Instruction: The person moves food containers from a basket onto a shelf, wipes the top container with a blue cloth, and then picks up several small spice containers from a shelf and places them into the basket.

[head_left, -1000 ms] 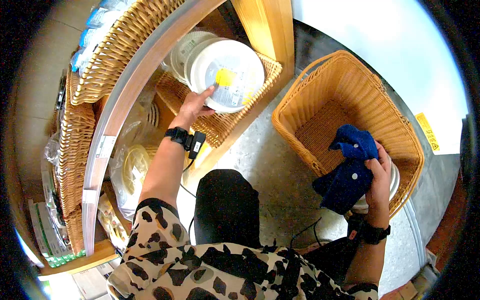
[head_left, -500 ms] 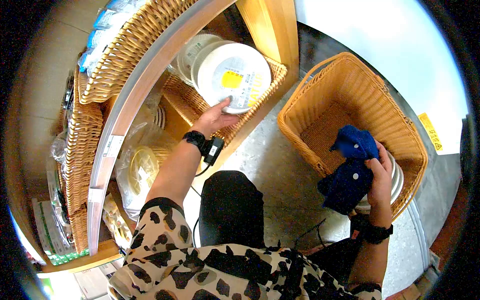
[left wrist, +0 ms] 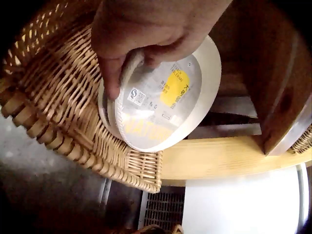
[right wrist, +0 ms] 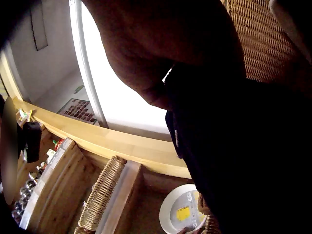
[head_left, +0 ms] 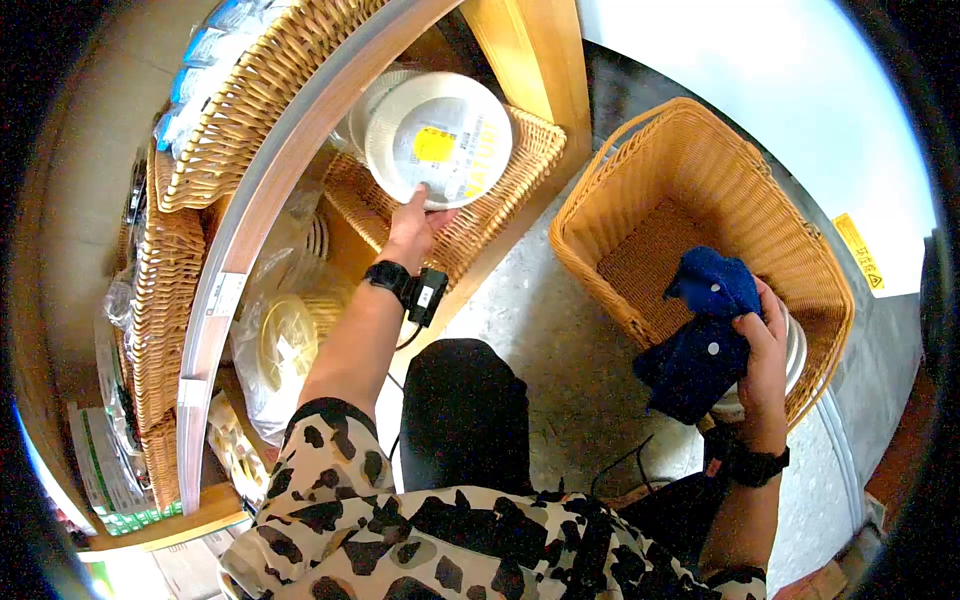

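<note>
My left hand [head_left: 418, 232] pinches the near edge of a wrapped pack of white disposable plates [head_left: 438, 140], thumb on top. The pack has a yellow sticker and yellow lettering, and it tilts over a small wicker basket [head_left: 520, 165] on the shelf. In the left wrist view, the fingers go round the rim of the plate pack [left wrist: 185, 105]. My right hand [head_left: 765, 350] grips a bunched navy cloth item [head_left: 700, 335] with white round dots, over the near edge of a large wicker basket [head_left: 625, 270]. White round rims [head_left: 797, 355] show behind that hand, mostly hidden by it.
More clear-wrapped round packs [head_left: 372, 100] lie behind the plate pack. A curved shelf edge [head_left: 275, 160] and a wooden post [head_left: 535, 60] frame the shelf basket. Lower left on the shelf sits a bagged yellowish stack [head_left: 285, 335]. A white surface [head_left: 760, 80] borders the large basket.
The plate pack in my left hand shifts first right, then back left and slightly up, tilting a little. My right hand keeps its grip on the navy cloth, almost still.
</note>
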The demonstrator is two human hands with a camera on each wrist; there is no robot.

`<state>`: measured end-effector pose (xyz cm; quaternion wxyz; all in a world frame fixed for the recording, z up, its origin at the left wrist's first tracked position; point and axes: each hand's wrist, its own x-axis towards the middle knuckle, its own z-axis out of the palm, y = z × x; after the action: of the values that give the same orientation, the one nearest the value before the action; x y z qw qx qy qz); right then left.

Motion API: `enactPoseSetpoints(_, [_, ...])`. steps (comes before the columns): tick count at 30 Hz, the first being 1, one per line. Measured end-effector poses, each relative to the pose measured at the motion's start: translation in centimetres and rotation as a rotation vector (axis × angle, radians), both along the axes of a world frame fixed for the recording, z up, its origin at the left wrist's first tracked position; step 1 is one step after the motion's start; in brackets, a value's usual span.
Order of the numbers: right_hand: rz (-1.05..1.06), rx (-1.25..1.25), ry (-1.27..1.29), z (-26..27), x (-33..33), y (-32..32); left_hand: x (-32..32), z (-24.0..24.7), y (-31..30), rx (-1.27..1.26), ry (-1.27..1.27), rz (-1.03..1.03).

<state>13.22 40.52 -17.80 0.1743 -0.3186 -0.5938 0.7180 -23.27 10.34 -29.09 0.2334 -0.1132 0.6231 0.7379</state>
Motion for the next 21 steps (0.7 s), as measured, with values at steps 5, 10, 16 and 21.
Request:
enactPoseSetpoints(5, [0.013, -0.017, -0.005, -0.2, 0.3, 0.4, -0.9, 0.6, 0.1, -0.091, 0.023, -0.127])
enactPoseSetpoints(10, [0.011, -0.071, 0.027, 0.7, 0.0, -0.2, 0.3, 0.1, 0.6, -0.116, -0.019, -0.204])
enactPoseSetpoints(16, [0.002, -0.043, 0.012, 1.4, -0.1, -0.6, 0.5, 0.4, 0.4, -0.022, -0.094, -0.189])
enactPoseSetpoints(21, [-0.028, -0.057, 0.012, 2.1, 0.1, -0.7, 0.1, 1.2, -1.7, -0.136, -0.147, -0.418])
